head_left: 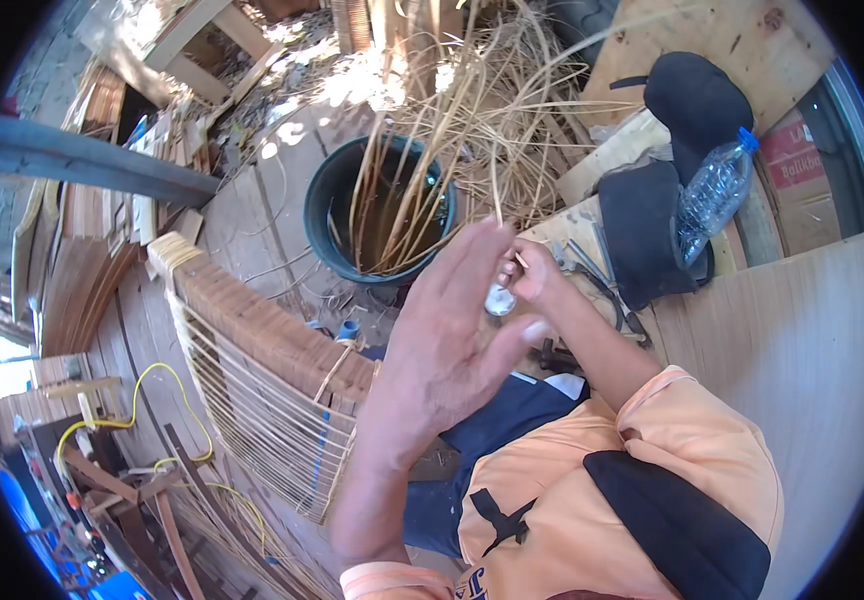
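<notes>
My left hand [437, 335] is raised close to the camera, its fingers stretched out together and the thumb apart; nothing shows in it. Just behind its fingertips, my right hand [532, 275] is closed on a thin rattan strand [496, 190] that rises toward the bucket side. Part of the right hand's grip is hidden by the left. Below the right fingers is a small whitish round thing [499, 300] I cannot make out. At my left leans a woven rattan panel [267, 320], with a broad brown wrapped edge and rows of pale parallel strands.
A dark green bucket [318, 240] holds water and rattan strands. Beyond it lies a loose heap of strands [522, 120]. At right are a plastic bottle [720, 195], black cloth-like pieces [642, 225] and a plywood sheet [782, 330]. A yellow cable [135, 395] loops at left.
</notes>
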